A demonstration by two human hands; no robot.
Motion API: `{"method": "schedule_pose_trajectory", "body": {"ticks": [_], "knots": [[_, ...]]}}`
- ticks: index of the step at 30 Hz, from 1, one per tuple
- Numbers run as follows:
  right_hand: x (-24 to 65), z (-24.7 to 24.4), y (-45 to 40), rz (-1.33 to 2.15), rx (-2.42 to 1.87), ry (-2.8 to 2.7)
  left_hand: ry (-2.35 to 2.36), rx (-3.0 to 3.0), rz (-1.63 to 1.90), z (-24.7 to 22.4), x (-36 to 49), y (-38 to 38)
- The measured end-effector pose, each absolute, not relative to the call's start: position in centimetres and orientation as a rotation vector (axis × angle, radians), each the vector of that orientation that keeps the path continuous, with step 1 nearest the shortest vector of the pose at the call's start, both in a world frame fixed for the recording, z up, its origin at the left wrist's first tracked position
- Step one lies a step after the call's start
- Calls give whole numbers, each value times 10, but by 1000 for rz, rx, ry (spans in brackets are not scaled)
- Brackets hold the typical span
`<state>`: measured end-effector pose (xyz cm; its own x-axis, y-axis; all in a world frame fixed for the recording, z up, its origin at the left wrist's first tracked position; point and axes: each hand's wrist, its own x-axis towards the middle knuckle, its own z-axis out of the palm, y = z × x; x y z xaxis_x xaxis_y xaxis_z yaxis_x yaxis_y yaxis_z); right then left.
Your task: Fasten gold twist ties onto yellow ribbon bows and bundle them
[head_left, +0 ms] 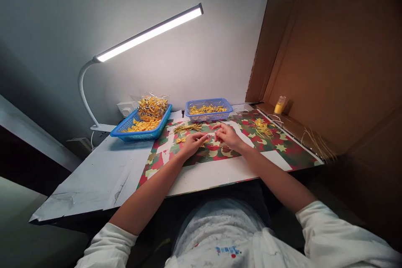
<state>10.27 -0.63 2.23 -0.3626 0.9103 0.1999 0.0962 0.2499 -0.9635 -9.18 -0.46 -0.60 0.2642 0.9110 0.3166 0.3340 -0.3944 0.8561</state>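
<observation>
Nearest to us is our white shirt [220, 234], below the front edge of the patterned mat [216, 155]. Our 2 bare forearms reach over that edge, and our 2 hands face each other above the middle of the mat. With our left hand [194, 144] we hold a small shiny piece [208, 136] between thumb and fingertips, the grip narrow. Our right hand [228, 136] is just beside it, fingers bent and thumb close to them; we cannot tell whether they hold anything.

On the mat, 1 yellow bow [180, 140] lies to the left of our left hand, and a yellow piece [204, 144] lies partly hidden beneath our hands. Toward the mat's right edge is a loose pile of gold strands [264, 128]; more thin strands [318, 144] lie along that edge. Toward its back lies a bundle of gold ties [187, 128].

At the mat's back left, a blue basket [141, 135] holds yellow bows, with a clear bag of bows [153, 108] on top. Behind the mat's middle, a purple basket [209, 116] holds more gold-yellow pieces. Beyond the mat's right side are a small yellow-filled jar [279, 105] and tall cardboard [317, 54]. Above the mat, to the left, a lit lamp [150, 33] slants before the wall.
</observation>
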Motion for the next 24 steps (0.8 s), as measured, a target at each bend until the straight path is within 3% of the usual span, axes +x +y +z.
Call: {"method": "schedule_pose_trajectory", "body": {"ticks": [7,24], "knots": [[91,2,-11,1005,-935,-1781,1049,1603,1142,-5,-90,-5],[88,0,-14,942,-970,-1767,1006,1587,1134,-7,-89,-5]]}}
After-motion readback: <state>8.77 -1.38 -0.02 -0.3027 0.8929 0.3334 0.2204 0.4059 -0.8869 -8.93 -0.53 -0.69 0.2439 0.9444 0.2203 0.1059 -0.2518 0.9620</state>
